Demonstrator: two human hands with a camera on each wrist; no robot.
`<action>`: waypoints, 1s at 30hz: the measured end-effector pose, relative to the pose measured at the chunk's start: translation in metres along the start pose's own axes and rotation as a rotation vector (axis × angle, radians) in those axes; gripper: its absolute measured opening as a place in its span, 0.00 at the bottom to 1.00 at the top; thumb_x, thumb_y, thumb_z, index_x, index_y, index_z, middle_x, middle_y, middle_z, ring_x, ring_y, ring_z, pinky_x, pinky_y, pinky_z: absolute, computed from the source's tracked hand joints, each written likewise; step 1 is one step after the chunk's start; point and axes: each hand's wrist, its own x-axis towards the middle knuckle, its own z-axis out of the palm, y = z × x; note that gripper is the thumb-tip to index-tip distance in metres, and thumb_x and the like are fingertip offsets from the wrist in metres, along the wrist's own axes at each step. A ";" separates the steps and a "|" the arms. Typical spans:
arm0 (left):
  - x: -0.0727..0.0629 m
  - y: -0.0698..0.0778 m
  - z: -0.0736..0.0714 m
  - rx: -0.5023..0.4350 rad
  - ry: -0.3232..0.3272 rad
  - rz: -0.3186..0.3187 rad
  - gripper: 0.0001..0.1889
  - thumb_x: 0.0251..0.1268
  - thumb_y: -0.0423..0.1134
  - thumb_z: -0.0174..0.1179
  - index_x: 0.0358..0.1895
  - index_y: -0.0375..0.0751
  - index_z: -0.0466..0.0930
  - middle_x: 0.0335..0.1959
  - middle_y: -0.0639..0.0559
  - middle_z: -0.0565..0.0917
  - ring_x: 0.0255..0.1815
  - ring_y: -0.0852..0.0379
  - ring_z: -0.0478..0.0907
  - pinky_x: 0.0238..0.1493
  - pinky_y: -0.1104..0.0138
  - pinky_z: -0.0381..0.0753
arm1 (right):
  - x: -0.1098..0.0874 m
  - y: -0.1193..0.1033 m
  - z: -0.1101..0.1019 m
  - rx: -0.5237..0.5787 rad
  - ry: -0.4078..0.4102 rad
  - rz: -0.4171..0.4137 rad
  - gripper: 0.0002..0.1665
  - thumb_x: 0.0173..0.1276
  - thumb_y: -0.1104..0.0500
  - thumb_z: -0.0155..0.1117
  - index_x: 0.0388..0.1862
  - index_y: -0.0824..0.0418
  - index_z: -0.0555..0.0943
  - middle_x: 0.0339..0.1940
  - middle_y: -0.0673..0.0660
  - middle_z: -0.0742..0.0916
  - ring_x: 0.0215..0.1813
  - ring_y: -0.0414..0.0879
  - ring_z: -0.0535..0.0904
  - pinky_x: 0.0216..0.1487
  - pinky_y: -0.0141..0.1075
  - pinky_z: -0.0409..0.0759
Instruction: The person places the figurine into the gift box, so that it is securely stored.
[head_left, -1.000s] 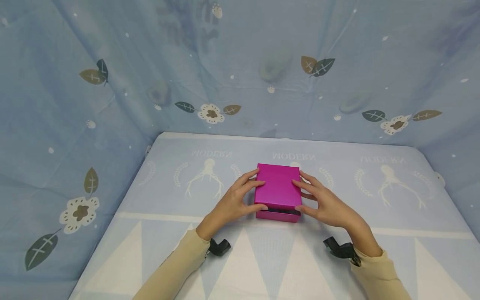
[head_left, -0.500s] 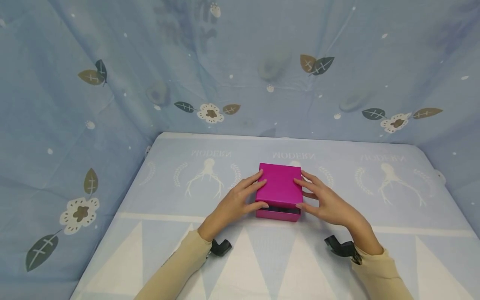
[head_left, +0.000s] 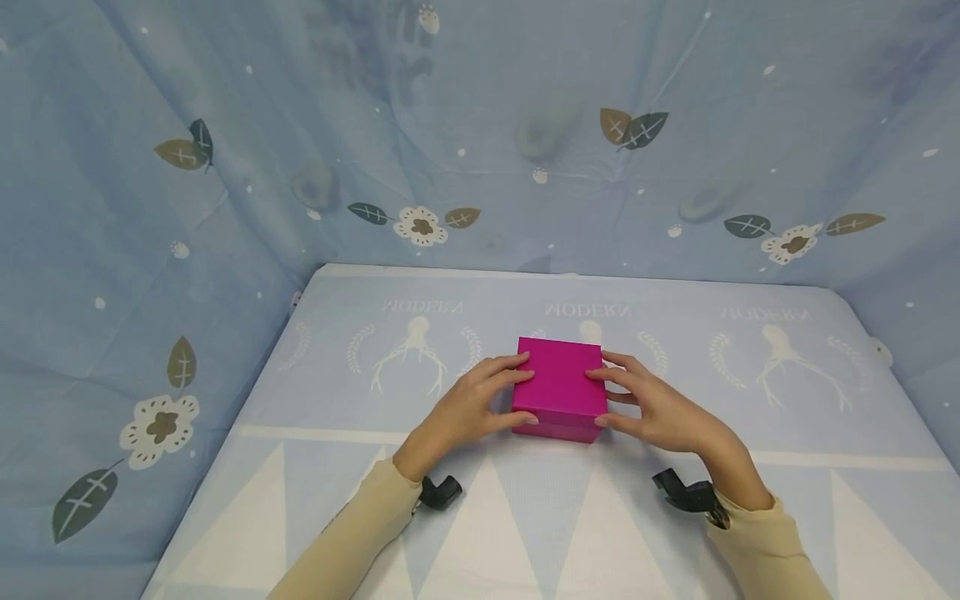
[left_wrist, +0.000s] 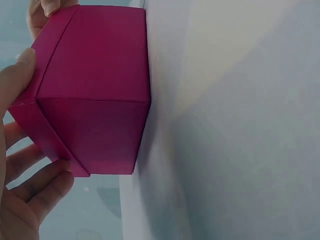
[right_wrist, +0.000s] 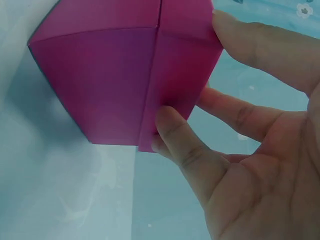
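Observation:
A magenta box (head_left: pixel 557 430) stands on the table near the middle of the head view. Its matching lid (head_left: pixel 559 379) sits over it, with only a thin seam between lid and box in both wrist views. From the left, my left hand (head_left: pixel 467 406) holds the lid, thumb at the near corner and fingers along the side and top edge. My right hand (head_left: pixel 658 415) grips the lid's right side in the same manner. Below the lid, the plain side walls of the box (left_wrist: pixel 100 135) show in the left wrist view. The inside of the box is hidden.
The table (head_left: pixel 300 500) wears a pale blue and white cloth with triangles, antlers and lettering. Blue floral curtains (head_left: pixel 480 125) hang behind it and at the sides. A black camera mount (head_left: pixel 441 493) sits at the left wrist, another mount (head_left: pixel 686 493) at the right.
The lid has come down onto the box, tipping level and toward the near side. The dark gap at the front has shut. Both hands have lowered slightly with the lid.

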 end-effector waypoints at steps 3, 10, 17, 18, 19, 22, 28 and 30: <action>0.000 0.002 -0.002 0.015 -0.008 0.004 0.33 0.48 0.52 0.76 0.59 0.43 0.80 0.67 0.49 0.75 0.65 0.53 0.73 0.65 0.63 0.74 | -0.001 -0.002 -0.001 0.006 -0.013 -0.015 0.39 0.63 0.56 0.71 0.70 0.64 0.67 0.76 0.70 0.57 0.66 0.68 0.73 0.57 0.53 0.78; -0.001 0.005 -0.003 0.042 -0.009 0.027 0.31 0.47 0.52 0.77 0.55 0.43 0.82 0.64 0.49 0.77 0.63 0.53 0.75 0.63 0.65 0.75 | -0.003 -0.002 0.000 -0.007 -0.052 -0.013 0.45 0.66 0.52 0.68 0.76 0.65 0.60 0.79 0.70 0.52 0.63 0.68 0.76 0.58 0.52 0.78; 0.000 0.006 -0.003 0.082 0.001 0.078 0.28 0.45 0.53 0.77 0.50 0.43 0.84 0.62 0.48 0.79 0.60 0.53 0.77 0.62 0.66 0.77 | -0.003 0.002 0.004 0.040 -0.086 0.001 0.50 0.65 0.57 0.69 0.78 0.65 0.53 0.80 0.68 0.45 0.66 0.69 0.73 0.58 0.52 0.76; 0.001 0.006 -0.003 0.087 -0.002 0.080 0.28 0.45 0.53 0.77 0.49 0.44 0.84 0.62 0.48 0.79 0.60 0.53 0.77 0.62 0.66 0.77 | -0.002 0.002 0.005 0.044 -0.084 0.006 0.51 0.64 0.57 0.70 0.78 0.66 0.53 0.80 0.67 0.45 0.66 0.69 0.72 0.59 0.52 0.76; 0.001 0.006 -0.003 0.091 -0.006 0.080 0.28 0.45 0.53 0.77 0.49 0.44 0.84 0.62 0.48 0.79 0.60 0.53 0.77 0.62 0.66 0.76 | -0.002 0.002 0.005 0.039 -0.083 0.012 0.51 0.64 0.58 0.70 0.78 0.66 0.53 0.81 0.67 0.45 0.67 0.68 0.72 0.59 0.51 0.76; 0.001 0.004 -0.002 0.093 -0.019 0.078 0.27 0.46 0.54 0.77 0.48 0.44 0.83 0.62 0.48 0.78 0.60 0.53 0.76 0.63 0.66 0.75 | -0.001 0.004 0.007 0.031 -0.080 0.029 0.51 0.63 0.59 0.71 0.78 0.66 0.53 0.81 0.66 0.45 0.71 0.67 0.67 0.61 0.50 0.75; 0.000 0.001 0.001 0.063 -0.029 0.071 0.26 0.46 0.53 0.77 0.46 0.45 0.82 0.61 0.48 0.78 0.61 0.53 0.75 0.65 0.65 0.73 | 0.000 0.004 0.009 0.016 -0.076 0.022 0.50 0.64 0.58 0.70 0.78 0.66 0.54 0.81 0.66 0.45 0.74 0.66 0.61 0.62 0.51 0.74; 0.000 0.000 0.002 0.054 -0.032 0.070 0.25 0.46 0.53 0.77 0.46 0.45 0.82 0.60 0.48 0.78 0.61 0.53 0.75 0.65 0.65 0.73 | 0.000 0.004 0.010 0.009 -0.072 0.022 0.50 0.64 0.57 0.71 0.78 0.66 0.54 0.81 0.66 0.45 0.74 0.66 0.62 0.63 0.51 0.73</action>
